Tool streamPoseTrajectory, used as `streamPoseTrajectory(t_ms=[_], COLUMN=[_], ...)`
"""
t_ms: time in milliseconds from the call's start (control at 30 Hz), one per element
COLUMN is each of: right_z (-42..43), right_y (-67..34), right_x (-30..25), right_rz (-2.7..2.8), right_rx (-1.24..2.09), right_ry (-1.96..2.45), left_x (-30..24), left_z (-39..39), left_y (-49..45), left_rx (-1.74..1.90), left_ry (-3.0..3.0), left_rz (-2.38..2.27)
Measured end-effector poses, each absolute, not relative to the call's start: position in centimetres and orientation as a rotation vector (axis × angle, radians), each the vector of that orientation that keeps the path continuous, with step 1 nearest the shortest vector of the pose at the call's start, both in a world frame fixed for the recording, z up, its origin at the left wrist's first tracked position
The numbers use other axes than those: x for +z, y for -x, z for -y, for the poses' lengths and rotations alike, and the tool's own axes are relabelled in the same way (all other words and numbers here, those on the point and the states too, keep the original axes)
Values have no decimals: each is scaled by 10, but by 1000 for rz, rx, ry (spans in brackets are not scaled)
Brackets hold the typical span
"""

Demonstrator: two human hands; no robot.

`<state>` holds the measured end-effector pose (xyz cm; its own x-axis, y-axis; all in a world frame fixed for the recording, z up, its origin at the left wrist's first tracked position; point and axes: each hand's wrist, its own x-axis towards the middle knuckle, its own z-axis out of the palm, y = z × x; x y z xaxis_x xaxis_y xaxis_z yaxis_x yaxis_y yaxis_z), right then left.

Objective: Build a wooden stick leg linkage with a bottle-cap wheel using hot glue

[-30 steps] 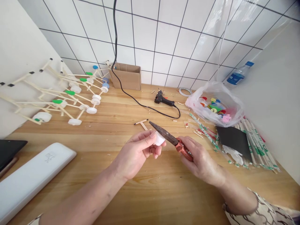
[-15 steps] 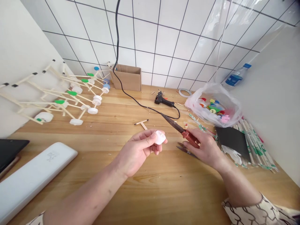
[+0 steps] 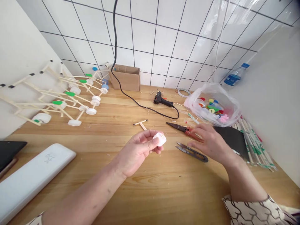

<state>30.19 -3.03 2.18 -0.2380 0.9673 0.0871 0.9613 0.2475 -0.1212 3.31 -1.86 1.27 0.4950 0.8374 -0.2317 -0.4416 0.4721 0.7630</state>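
My left hand (image 3: 140, 147) pinches a small white bottle cap (image 3: 159, 139) between thumb and fingers above the middle of the table. On the right, a pair of pliers (image 3: 179, 127) with red handles lies on the wood, jaws pointing left. My right hand (image 3: 212, 142) hovers over the handles, its fingers apart and partly covering them. Just below that hand rest black thread snips (image 3: 193, 153). Beyond my left hand is a small T-shaped piece of sticks (image 3: 142, 124) with dark ends.
A black glue gun (image 3: 161, 99) lies behind, its cord trailing. Stick frames with white cap wheels (image 3: 74, 122) stand at left, near a white power bank (image 3: 37, 178). A cardboard box (image 3: 126, 78), tape roll (image 3: 184, 92), bag of colourful caps (image 3: 213, 104) and wrapped sticks (image 3: 257, 145) surround the area.
My right hand has let go of the pliers, which now lie flat on the table, and has opened. My left hand keeps the white cap, turned slightly.
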Motion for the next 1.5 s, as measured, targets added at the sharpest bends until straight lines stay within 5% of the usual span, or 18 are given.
streamPoseTrajectory(t_ms=[167,667,933,1500], right_z=[46,48,51,70], right_y=[-288,-268,-249,-228], right_x=[28,9,11,17], right_rz=[2522,2418,2121,2228], right_rx=[350,417,784,640], right_ry=[1959,1990,1504,1148], left_x=[13,10,7,6], left_z=[17,17,18,28], left_y=[-33,-33,-35,-37], left_rx=[883,883,844,722], left_ry=[-702,-654,-708,-1000], left_rz=[-704,-695,-693,-723])
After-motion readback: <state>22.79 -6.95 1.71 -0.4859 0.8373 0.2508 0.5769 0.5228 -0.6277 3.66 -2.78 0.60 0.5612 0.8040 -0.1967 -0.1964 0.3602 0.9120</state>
